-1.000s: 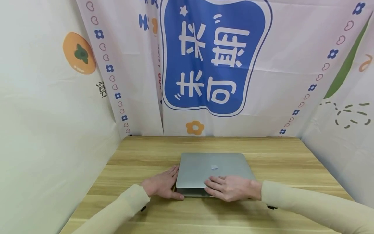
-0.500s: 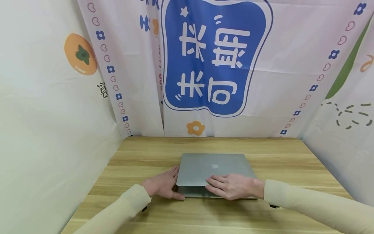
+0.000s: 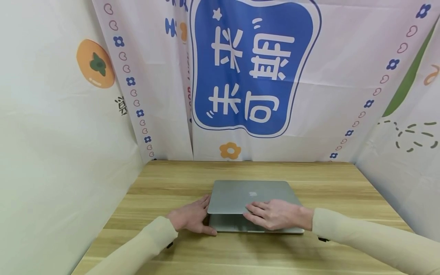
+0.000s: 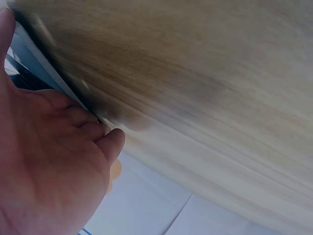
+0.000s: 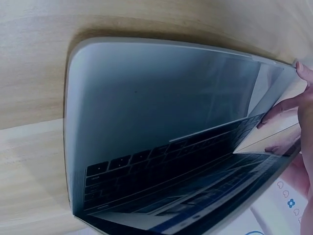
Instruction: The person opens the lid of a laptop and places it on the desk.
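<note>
A silver laptop [image 3: 230, 194] lies on the wooden table, its lid partly raised. My right hand [image 3: 276, 214] grips the front edge of the lid, fingers on top. The right wrist view looks into the gap: a dark keyboard [image 5: 129, 159] faces a reflective screen [image 5: 210, 186]. Beside the laptop's left edge rests my left hand [image 3: 192, 217], its fingers extended along the side and its thumb at the front corner of the base [image 3: 225, 223]. In the left wrist view, the palm and fingers sit against that edge.
The wooden table [image 3: 172, 183] extends around the laptop. White printed cloth [image 3: 165, 114] hangs behind it, with a large blue sign [image 3: 254, 76]. Cloth walls stand at left [image 3: 51, 152] and right [image 3: 405, 164].
My right hand has lifted the lid's front edge, widening the gap above the base. My left hand has stayed at the left edge.
</note>
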Tool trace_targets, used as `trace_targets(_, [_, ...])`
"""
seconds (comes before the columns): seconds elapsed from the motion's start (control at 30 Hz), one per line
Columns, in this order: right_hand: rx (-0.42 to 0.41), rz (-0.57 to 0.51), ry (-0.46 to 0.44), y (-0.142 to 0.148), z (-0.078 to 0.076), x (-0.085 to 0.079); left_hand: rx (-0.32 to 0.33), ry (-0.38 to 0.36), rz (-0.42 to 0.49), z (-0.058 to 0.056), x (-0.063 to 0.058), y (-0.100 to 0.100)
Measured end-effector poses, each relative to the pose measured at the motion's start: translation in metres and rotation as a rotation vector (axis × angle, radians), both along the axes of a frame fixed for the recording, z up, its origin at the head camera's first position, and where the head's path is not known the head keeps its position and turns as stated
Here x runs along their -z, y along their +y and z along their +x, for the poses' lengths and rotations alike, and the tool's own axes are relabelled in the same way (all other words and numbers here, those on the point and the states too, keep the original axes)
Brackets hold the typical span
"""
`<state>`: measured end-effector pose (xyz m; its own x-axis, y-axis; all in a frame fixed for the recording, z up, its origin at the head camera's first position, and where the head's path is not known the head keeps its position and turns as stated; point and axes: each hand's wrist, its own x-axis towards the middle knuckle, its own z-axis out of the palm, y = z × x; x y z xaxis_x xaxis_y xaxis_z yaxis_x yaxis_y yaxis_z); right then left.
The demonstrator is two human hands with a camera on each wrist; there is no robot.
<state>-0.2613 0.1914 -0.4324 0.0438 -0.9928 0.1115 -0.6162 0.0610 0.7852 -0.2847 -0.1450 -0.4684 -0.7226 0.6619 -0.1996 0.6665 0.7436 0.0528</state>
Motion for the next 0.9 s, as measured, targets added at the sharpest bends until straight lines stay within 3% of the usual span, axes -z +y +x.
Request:
trace_targets(0.13, [0.002,0.007,0.021,0.000,-0.001,-0.003,0.008,0.022,-0.016,-0.001,0.001,-0.001])
trace_targets(0.37, [0.080,0.038,-0.017,0.004,0.000,-0.011,0.035,0.043,-0.014,-0.001,0.002,0.000])
trace_targets(0.53, [0.088,0.050,-0.032,0.004,0.000,-0.016,0.046,0.053,-0.007,-0.001,0.002,-0.001])
trace_targets(0.9, [0.076,-0.046,-0.101,0.007,-0.007,-0.028,0.023,0.080,-0.077,-0.001,0.002,0.002])
